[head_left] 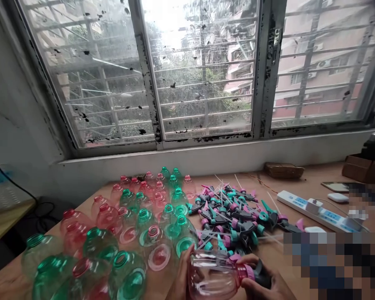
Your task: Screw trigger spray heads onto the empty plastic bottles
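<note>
A clear pink spray bottle (pixel 213 273) lies on its side between my hands at the bottom of the view. My left hand (pixel 181 273) is wrapped round its base end. At the neck, the fingers of my right hand (pixel 264 280) grip the pink collar of a dark grey trigger spray head (pixel 262 273), which sits on the bottle's mouth. How tightly the collar is seated I cannot tell. Just beyond my hands lies a heap of trigger spray heads (pixel 234 216) in grey, pink and teal, with thin white tubes.
Several uncapped pink and green bottles (pixel 143 221) stand on the left of the wooden table. To the right are a white power strip (pixel 318 212), a white case (pixel 338 197) and a cardboard box (pixel 364 167). A brown packet (pixel 283 170) lies near the window wall.
</note>
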